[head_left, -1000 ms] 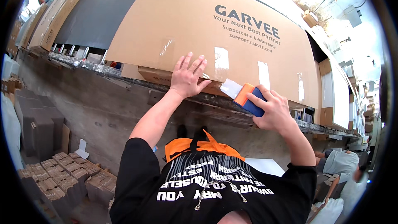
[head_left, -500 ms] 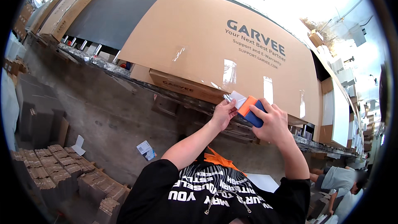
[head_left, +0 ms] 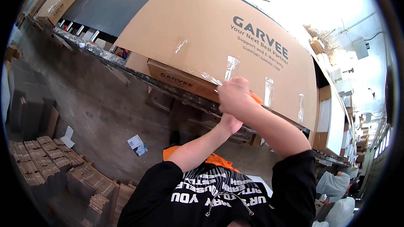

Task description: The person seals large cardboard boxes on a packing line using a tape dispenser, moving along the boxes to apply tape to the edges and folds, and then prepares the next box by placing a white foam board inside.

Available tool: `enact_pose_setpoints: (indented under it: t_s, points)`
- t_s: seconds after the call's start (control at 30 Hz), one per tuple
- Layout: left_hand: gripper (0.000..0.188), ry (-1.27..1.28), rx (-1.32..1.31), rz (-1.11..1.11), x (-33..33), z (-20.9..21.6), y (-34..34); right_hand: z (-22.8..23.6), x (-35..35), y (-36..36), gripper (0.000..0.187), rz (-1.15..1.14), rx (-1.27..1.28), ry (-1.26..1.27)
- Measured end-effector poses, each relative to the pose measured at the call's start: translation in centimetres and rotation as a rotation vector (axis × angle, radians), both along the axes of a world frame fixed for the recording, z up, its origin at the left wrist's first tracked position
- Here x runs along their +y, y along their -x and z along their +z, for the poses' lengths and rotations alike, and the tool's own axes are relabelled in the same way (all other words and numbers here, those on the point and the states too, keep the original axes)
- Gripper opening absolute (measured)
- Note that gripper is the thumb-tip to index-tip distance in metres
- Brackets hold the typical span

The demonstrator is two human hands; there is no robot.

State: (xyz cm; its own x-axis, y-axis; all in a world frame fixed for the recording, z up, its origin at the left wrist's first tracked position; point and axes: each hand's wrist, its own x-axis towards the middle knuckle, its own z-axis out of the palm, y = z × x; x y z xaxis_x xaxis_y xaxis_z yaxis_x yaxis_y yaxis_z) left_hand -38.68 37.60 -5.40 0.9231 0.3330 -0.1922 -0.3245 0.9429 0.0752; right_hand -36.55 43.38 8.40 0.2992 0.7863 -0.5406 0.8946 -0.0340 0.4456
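Observation:
A large flat brown cardboard box (head_left: 189,25) lies in front of me, with strips of clear tape (head_left: 232,67) along its near edge. My right hand (head_left: 235,94) is closed at that edge, slightly blurred, around a tape dispenser (head_left: 256,98). Only an orange piece of the dispenser shows past the hand; the rest is covered. My left hand (head_left: 231,123) is just below, at the box's near side, under my right wrist. Its fingers are hidden, so what they hold does not show.
The box rests on a conveyor (head_left: 122,0) with metal rollers (head_left: 80,30). Another printed carton (head_left: 179,79) juts out beneath it. Stacks of folded cardboard (head_left: 46,155) stand at lower left. A printed sheet (head_left: 137,144) lies on the floor. A person (head_left: 332,183) is at lower right.
My right hand has swung left and away from me with the tape dispenser, crossing above my left hand. The left hand's fingers, seen before at the dispenser's front, are now covered.

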Motion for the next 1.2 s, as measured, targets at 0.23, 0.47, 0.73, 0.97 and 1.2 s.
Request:
enact_pose_setpoints:
  t_s: [0.23, 0.47, 0.73, 0.97, 1.2]
  points:
    - [0.034, 0.372, -0.288, -0.242, -4.0, -2.6, 1.9, -7.0, -0.1, 4.9, 0.046, 0.522, -1.075, 0.598]
    - [0.033, -2.182, 0.480, -0.051, 5.0, 2.7, 11.3, 10.9, -9.8, -5.4, 0.035, -0.441, 0.087, -0.069]
    - [0.086, -2.810, 0.676, 0.635, 14.8, -0.5, 2.7, 10.8, -24.2, -3.9, 0.073, -0.986, 1.230, -1.314]
    - [0.070, -2.545, 0.759, 0.439, 12.6, 2.0, 3.0, 4.3, -22.8, -2.4, 0.073, -0.761, 1.743, -1.670]
    - [0.060, -0.946, -0.014, -0.174, 1.2, -0.2, 11.6, 4.6, -14.7, 1.4, 0.095, -0.399, 1.979, -1.163]
